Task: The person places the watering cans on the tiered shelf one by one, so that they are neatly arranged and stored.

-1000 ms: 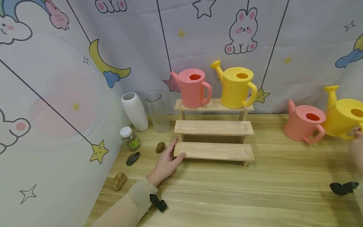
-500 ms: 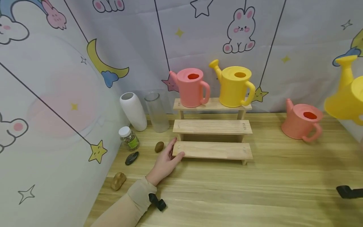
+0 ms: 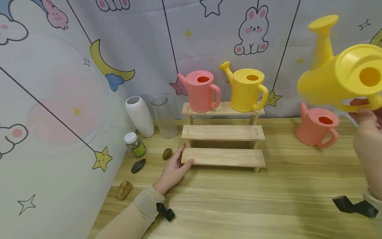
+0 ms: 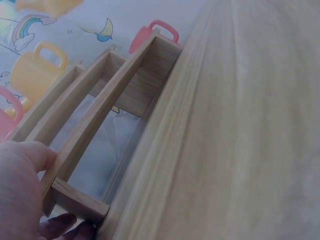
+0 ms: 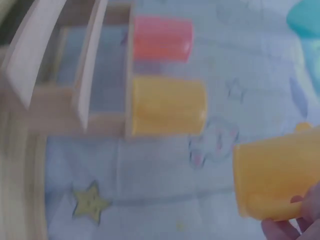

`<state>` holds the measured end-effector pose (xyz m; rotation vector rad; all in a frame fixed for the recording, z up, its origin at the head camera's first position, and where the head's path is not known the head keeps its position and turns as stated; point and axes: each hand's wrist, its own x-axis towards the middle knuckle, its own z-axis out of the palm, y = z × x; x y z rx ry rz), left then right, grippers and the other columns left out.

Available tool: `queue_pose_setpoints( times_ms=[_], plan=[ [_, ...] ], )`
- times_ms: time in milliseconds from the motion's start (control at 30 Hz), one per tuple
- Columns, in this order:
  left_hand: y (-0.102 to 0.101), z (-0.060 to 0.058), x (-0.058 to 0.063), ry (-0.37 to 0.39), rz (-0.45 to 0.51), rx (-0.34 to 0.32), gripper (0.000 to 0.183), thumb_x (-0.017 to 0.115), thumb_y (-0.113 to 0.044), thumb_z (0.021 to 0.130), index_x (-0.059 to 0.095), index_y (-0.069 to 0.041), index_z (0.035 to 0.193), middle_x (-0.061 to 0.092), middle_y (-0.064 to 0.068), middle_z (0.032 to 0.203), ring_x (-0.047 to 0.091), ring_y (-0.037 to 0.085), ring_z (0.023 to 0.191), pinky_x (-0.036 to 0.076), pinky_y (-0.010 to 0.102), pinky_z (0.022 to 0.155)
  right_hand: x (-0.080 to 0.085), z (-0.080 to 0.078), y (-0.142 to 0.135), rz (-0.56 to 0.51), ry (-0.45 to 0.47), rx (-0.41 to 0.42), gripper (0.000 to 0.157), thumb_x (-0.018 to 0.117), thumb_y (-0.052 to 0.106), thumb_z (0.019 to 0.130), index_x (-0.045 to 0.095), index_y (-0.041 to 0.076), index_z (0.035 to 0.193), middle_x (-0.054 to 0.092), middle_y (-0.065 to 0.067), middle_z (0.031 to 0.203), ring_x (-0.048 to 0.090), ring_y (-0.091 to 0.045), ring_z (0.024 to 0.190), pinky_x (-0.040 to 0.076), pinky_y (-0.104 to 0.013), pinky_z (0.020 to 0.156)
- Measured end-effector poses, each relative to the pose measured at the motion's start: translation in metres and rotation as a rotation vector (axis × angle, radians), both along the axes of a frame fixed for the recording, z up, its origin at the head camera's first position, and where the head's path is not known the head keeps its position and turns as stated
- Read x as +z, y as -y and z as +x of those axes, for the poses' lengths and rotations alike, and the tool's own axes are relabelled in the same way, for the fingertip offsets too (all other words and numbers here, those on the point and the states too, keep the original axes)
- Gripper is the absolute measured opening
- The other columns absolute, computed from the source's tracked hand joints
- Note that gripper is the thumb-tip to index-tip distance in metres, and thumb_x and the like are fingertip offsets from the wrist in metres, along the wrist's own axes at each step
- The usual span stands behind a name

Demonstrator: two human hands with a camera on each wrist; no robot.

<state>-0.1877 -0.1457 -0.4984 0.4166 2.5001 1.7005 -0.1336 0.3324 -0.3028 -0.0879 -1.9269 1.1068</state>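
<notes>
My right hand (image 3: 368,122) grips the handle of a yellow watering can (image 3: 331,79), held tilted in the air at the right of the head view. Below it, a pink watering can (image 3: 313,127) stands on the table. My left hand (image 3: 173,171) holds the left end of the lowest step of a three-tier wooden stand (image 3: 223,156); in the left wrist view its thumb lies over the board (image 4: 95,120) and fingers curl beneath. On the top step are another pink watering can (image 3: 200,93) and a second yellow watering can (image 3: 246,91).
Left of the stand are a white vase (image 3: 140,116), a clear glass vase (image 3: 164,119) and a white-lidded jar (image 3: 135,145). A brown stone (image 3: 167,153), a black stone (image 3: 138,166) and a tan stone (image 3: 123,190) lie nearby. A printed curtain (image 3: 209,43) backs the table.
My right hand has lifted the yellow watering can off the table beside the pink one, raising it and bringing it leftward. My left hand has stayed on the stand.
</notes>
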Motion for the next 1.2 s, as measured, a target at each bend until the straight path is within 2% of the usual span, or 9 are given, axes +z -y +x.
queue_pose_setpoints(
  times_ms=[100,200,300,333,400,467,667,933,1200],
  plan=[
    [0.0,-0.001,0.0,-0.006,0.01,-0.003,0.084,0.066,-0.049,0.098,0.022,-0.022,0.164,0.021,0.0,0.172,0.021,0.022,0.159,0.029,0.046,0.127,0.011,0.01,0.037,0.007,0.007,0.064,0.025,0.053,0.013,0.106,0.072,0.011,0.123,0.071,0.018,0.108,0.069,0.008,0.094,0.051,-0.002,0.075],
    [0.001,-0.001,-0.001,-0.012,0.007,0.0,0.085,0.066,-0.049,0.098,0.022,-0.019,0.165,0.021,0.003,0.172,0.021,0.023,0.159,0.029,0.047,0.126,0.015,0.012,0.066,0.013,-0.015,0.184,0.024,0.059,0.005,0.102,0.073,0.004,0.122,0.075,0.015,0.105,0.071,0.006,0.086,0.051,-0.003,0.068],
    [0.001,-0.002,-0.003,-0.02,0.001,0.002,0.086,0.066,-0.049,0.098,0.021,-0.018,0.165,0.021,0.005,0.172,0.021,0.024,0.159,0.031,0.048,0.125,0.011,0.007,0.09,0.039,-0.026,0.305,0.026,0.064,-0.001,0.097,0.073,0.001,0.121,0.077,0.013,0.103,0.072,0.004,0.086,0.055,-0.006,0.073],
    [0.002,-0.002,-0.003,-0.02,-0.002,0.002,0.086,0.066,-0.05,0.098,0.021,-0.018,0.165,0.021,0.004,0.172,0.022,0.025,0.159,0.031,0.049,0.125,0.009,0.004,0.098,0.051,-0.012,0.328,0.026,0.066,-0.001,0.096,0.074,0.003,0.121,0.076,0.014,0.103,0.072,0.004,0.088,0.056,-0.007,0.079],
    [0.002,-0.002,-0.003,-0.015,-0.006,0.0,0.086,0.065,-0.05,0.098,0.021,-0.019,0.165,0.021,0.002,0.172,0.022,0.024,0.159,0.032,0.049,0.125,0.004,0.0,0.114,0.083,0.02,0.355,0.026,0.069,0.001,0.095,0.075,0.007,0.12,0.076,0.016,0.102,0.072,0.004,0.088,0.056,-0.006,0.078],
    [0.002,-0.001,-0.002,-0.01,-0.003,-0.003,0.085,0.065,-0.05,0.098,0.021,-0.019,0.165,0.021,0.001,0.172,0.022,0.024,0.159,0.032,0.05,0.125,-0.001,-0.006,0.13,0.085,0.043,0.414,0.026,0.072,0.001,0.093,0.075,0.007,0.118,0.077,0.009,0.102,0.072,0.003,0.089,0.056,-0.007,0.081],
    [0.002,-0.002,-0.002,-0.011,-0.01,-0.002,0.086,0.065,-0.048,0.099,0.02,-0.017,0.165,0.022,-0.001,0.171,0.021,0.022,0.159,0.037,0.051,0.122,-0.02,-0.022,0.171,0.121,0.178,0.514,0.023,0.072,0.013,0.097,0.074,0.011,0.12,0.079,-0.005,0.107,0.069,0.008,0.098,0.057,-0.008,0.081],
    [0.001,-0.001,-0.004,-0.037,-0.042,0.004,0.083,0.064,-0.053,0.098,0.023,-0.026,0.164,0.026,-0.002,0.17,0.027,0.02,0.157,0.045,0.046,0.117,-0.046,-0.039,0.203,0.161,0.352,0.598,0.024,0.071,0.017,0.098,0.073,0.013,0.121,0.078,-0.001,0.108,0.074,-0.015,0.102,0.063,-0.03,0.085],
    [0.002,-0.002,-0.004,-0.058,-0.025,0.006,0.086,0.066,-0.05,0.098,0.024,-0.015,0.164,0.027,0.002,0.17,0.027,0.022,0.157,0.045,0.048,0.116,-0.054,-0.052,0.22,0.128,0.454,0.638,0.023,0.07,0.02,0.099,0.072,0.014,0.121,0.078,-0.004,0.109,0.074,-0.017,0.102,0.064,-0.031,0.085]
  ],
)
